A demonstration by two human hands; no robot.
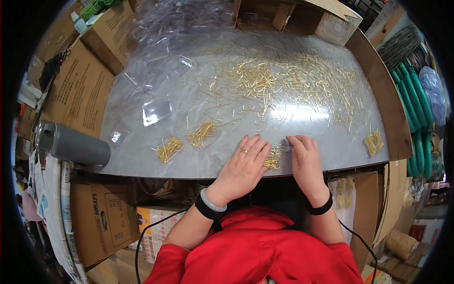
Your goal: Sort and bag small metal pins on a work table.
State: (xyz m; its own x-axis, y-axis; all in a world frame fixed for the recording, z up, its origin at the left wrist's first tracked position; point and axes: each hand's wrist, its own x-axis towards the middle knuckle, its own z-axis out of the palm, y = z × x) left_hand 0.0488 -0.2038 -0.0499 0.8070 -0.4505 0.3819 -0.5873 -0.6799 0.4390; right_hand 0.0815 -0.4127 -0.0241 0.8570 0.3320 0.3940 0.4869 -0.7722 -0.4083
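My left hand, with a ring on one finger, lies flat and its fingers are stretched out along a small bunch of gold wire hooks near the table's front edge. Just right of that bunch, my right hand pinches a thin gold hook between thumb and forefinger. Part of the bunch is covered by the left fingers. Beyond both hands spreads a wide, loose heap of gold hooks. Two clear packets of hooks sit to the left, a nearer packet and a farther packet.
Clear plastic bags pile up at the back left. A grey flask lies at the left edge beside cardboard boxes. Another hook packet rests at the right, near the brown side wall. An open box stands behind.
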